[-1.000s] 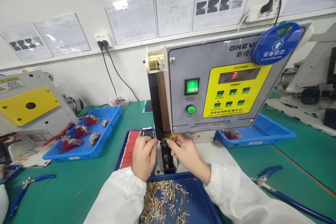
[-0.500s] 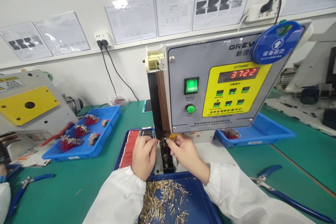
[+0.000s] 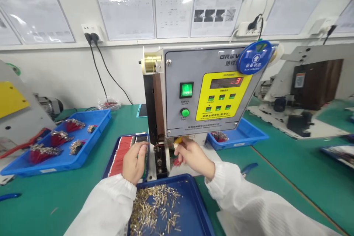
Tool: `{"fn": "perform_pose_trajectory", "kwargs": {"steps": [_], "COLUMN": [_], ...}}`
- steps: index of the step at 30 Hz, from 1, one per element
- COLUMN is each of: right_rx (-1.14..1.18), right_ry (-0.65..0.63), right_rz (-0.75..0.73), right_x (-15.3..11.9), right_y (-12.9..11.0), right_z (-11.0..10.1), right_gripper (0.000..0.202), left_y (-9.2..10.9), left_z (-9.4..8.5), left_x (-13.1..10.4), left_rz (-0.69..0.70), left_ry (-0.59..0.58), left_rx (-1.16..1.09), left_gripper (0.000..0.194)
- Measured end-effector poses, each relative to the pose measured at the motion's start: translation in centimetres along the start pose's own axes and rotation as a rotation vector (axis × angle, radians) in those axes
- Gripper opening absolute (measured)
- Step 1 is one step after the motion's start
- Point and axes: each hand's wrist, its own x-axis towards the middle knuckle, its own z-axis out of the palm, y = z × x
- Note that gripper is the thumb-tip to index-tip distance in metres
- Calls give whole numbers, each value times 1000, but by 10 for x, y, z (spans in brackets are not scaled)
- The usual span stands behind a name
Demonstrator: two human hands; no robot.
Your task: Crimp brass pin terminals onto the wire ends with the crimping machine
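My left hand [image 3: 135, 162] is closed at the left of the machine's working head [image 3: 159, 160], its fingertips pinching the end of a thin red wire. That wire runs across the head toward my right hand [image 3: 193, 155], which is closed at the right, under the grey machine panel [image 3: 190, 59]. A yellow piece [image 3: 179, 140] shows at my right fingertips; what they grip is too small to tell. Red wires [image 3: 177, 161] lie below my right hand. In front, a dark blue tray [image 3: 193, 206] holds many small brass pins [image 3: 155, 206].
A dark blue tray of red wires [image 3: 121, 153] lies beside my left hand. Light blue bins [image 3: 80, 158] with wire bundles stand left and right [image 3: 243, 138] of the machine. Blue-handled pliers [image 3: 250, 168] are partly behind my right sleeve. Other machines [image 3: 309, 92] stand farther off.
The view has swung right. My hands have moved apart, and the red wire between them now shows. The display has changed from 3722 to dimmer, partly lit digits.
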Motion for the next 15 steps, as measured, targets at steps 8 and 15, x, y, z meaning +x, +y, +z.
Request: {"fn": "perform_pose_trajectory", "kwargs": {"steps": [8,15], "right_rx": [-487,-733], "right_ry": [76,116], "right_rz": [-122,-191], "right_x": [-9,-2], "right_y": [23,28], "right_z": [-47,-42], "right_gripper": [12,10], "left_y": [1,2], "left_z": [3,3], "left_x": [-1,-1], "left_rz": [3,18], "left_ry": [-32,-30], "left_rx": [0,12], "left_gripper": [29,25]}}
